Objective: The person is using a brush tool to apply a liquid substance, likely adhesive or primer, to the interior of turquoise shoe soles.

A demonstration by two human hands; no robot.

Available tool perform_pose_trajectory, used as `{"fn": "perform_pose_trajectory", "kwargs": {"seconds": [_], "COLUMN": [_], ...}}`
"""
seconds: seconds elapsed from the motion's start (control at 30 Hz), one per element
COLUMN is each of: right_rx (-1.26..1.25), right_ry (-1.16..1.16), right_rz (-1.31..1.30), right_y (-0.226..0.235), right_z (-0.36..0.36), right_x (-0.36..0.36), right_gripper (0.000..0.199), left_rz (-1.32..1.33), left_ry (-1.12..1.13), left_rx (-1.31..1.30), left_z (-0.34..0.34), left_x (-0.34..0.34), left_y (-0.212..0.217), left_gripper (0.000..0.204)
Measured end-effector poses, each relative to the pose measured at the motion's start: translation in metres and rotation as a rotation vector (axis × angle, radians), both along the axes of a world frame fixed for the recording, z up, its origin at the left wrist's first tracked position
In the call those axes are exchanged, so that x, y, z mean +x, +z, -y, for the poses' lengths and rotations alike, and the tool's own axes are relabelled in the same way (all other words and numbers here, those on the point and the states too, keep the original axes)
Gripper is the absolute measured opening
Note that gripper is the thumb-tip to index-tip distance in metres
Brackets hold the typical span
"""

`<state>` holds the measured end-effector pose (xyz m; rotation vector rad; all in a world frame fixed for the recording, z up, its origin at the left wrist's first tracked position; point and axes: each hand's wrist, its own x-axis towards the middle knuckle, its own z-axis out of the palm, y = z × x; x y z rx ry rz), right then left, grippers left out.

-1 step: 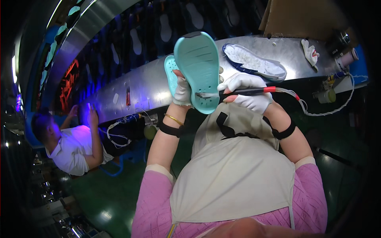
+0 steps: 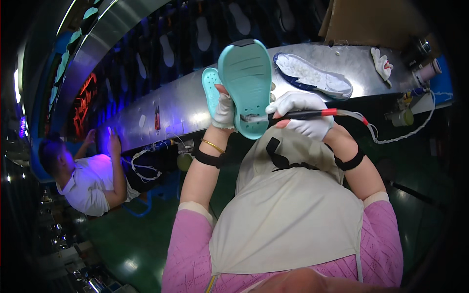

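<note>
Two gloved hands work close in front of the person's chest, above a pale apron (image 2: 288, 215) and pink knit sleeves (image 2: 188, 249). The left hand (image 2: 223, 110) is wrapped shut around the lower edge of a teal shoe sole (image 2: 245, 83), holding it upright with its ribbed underside facing the camera; a second, smaller teal sole (image 2: 211, 90) sits behind it in the same grip. The right hand (image 2: 303, 115) is closed around a slim black pen-like tool (image 2: 293, 115) with a red collar, whose tip touches the sole's heel end near the left thumb. A pale hose (image 2: 391, 139) runs from the tool's rear toward the right.

By my reading, the step in hand is working the tool's tip along the sole's rim (whether it brushes, glues or trims cannot be told). The next move would call for a steady left hold while the tip follows the curved edge, turning the sole as the rim bends away.

Beyond the hands, a curved metal bench (image 2: 195, 105) carries a white shoe upper with dark blue trim (image 2: 312, 75), a spare white glove (image 2: 381, 62) and a pale cylinder (image 2: 429, 71) at the far right. A brown cardboard sheet (image 2: 366, 19) stands behind. Farther off, rows of pale sole shapes (image 2: 202, 34) hang on a dark panel, with a red lit sign (image 2: 83, 97) at far left. Another person in a white shirt (image 2: 90, 183) works there.
</note>
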<state>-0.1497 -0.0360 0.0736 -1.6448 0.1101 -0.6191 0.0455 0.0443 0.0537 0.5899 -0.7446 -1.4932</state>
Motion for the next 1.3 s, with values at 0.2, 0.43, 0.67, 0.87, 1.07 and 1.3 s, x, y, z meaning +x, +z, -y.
{"fn": "perform_pose_trajectory", "kwargs": {"seconds": [0.2,0.43,0.67,0.87,1.07,1.3], "right_rx": [0.101,0.160,0.260,-0.095,-0.119,0.201], "right_ry": [0.297,0.128,0.128,0.158,0.122,-0.244], "right_rz": [-0.166,-0.176,-0.159,-0.098,-0.085,0.011], "right_y": [-0.008,-0.008,-0.006,-0.003,0.004,0.020], "right_z": [0.010,0.004,0.010,0.020,0.020,0.025], "right_x": [-0.001,0.001,-0.002,-0.007,-0.004,-0.023], "right_gripper": [0.014,0.012,0.013,0.013,0.009,0.014], "left_rz": [0.217,0.394,0.271,0.399,0.300,-0.161], "left_ry": [-0.131,-0.045,-0.081,-0.026,0.005,0.443], "left_rx": [0.080,0.214,0.431,0.440,0.405,-0.082], "left_z": [0.002,0.005,0.014,0.014,0.011,-0.004], "left_x": [0.013,0.022,0.012,0.010,0.015,0.026], "left_y": [-0.003,-0.016,-0.009,0.003,-0.001,0.051], "left_gripper": [0.097,0.082,0.066,0.065,0.063,0.082]}}
